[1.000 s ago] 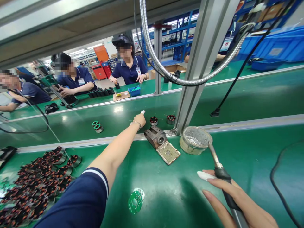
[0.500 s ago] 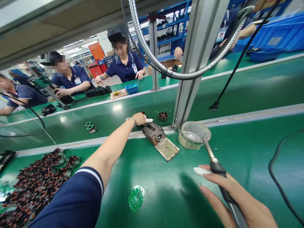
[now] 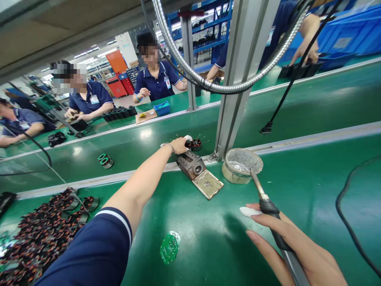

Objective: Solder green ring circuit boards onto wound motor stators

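My left hand (image 3: 179, 145) reaches over the far belt, its fingers closed at a dark wound coil part (image 3: 196, 144); a second part is mostly hidden by the fingers, so what they grip is unclear. A metal iron stand (image 3: 192, 163) with a square sponge tray (image 3: 207, 184) lies just in front. My right hand (image 3: 294, 242) holds a soldering iron (image 3: 269, 208), its tip at the rim of a round tub (image 3: 242, 166) of silvery scraps. Green circuit boards (image 3: 169, 248) lie on the near green surface.
Many coil parts (image 3: 44, 230) are heaped at the left. Two parts with green tops (image 3: 105, 161) stand on the far belt. An aluminium post (image 3: 235, 79) rises behind the tub, crossed by a metal hose (image 3: 190, 73). Co-workers sit opposite; a black cable (image 3: 347, 214) lies right.
My left hand has shifted slightly right, up against the coil part that stood apart from it. The view has moved a little. My right hand still holds the iron at the tub.
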`<move>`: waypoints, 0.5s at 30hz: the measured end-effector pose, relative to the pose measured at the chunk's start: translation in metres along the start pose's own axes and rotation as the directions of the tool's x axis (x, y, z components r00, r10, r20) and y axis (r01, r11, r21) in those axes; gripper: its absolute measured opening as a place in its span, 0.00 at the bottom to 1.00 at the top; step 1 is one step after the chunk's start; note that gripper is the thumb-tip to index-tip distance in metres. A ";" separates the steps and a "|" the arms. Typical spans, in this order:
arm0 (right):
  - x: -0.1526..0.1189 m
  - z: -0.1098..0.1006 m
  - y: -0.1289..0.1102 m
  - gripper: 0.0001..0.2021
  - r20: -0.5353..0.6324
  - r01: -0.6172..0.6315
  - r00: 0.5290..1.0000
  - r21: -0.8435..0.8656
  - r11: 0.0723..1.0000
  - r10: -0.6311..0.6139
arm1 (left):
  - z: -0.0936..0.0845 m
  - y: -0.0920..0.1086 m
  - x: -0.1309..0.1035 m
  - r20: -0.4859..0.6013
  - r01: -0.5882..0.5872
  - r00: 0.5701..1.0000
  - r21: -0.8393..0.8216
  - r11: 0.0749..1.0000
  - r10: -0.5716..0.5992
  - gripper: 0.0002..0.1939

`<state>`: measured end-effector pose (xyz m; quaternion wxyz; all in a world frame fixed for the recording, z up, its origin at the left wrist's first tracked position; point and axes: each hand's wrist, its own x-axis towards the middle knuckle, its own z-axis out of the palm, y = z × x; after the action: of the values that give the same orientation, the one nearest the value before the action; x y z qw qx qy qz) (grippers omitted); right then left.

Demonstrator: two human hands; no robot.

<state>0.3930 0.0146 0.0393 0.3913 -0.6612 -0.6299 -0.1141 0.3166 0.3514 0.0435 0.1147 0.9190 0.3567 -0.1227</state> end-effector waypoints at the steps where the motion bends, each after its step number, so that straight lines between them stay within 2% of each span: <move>1: 0.000 0.000 0.000 0.10 0.008 -0.004 1.000 0.003 1.000 0.004 | -0.002 0.000 0.000 0.025 -0.006 1.000 -0.002 1.000 0.006 0.31; 6: -0.001 0.003 0.001 0.10 0.020 -0.008 1.000 0.026 1.000 0.007 | -0.004 0.000 0.004 0.108 0.035 0.993 0.038 0.999 -0.038 0.34; 10: -0.002 0.005 0.001 0.10 0.038 0.002 0.999 0.026 1.000 -0.003 | -0.001 -0.004 0.003 0.082 0.067 0.994 0.086 0.994 -0.074 0.34; 15: 0.000 0.004 0.000 0.12 0.027 0.024 0.999 0.029 0.999 -0.025 | 0.005 -0.013 -0.007 0.021 0.071 0.997 0.093 0.993 -0.074 0.29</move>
<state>0.3916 0.0172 0.0372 0.3909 -0.6492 -0.6447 -0.1007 0.3021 0.3544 0.0398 0.0717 0.9082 0.3824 -0.1543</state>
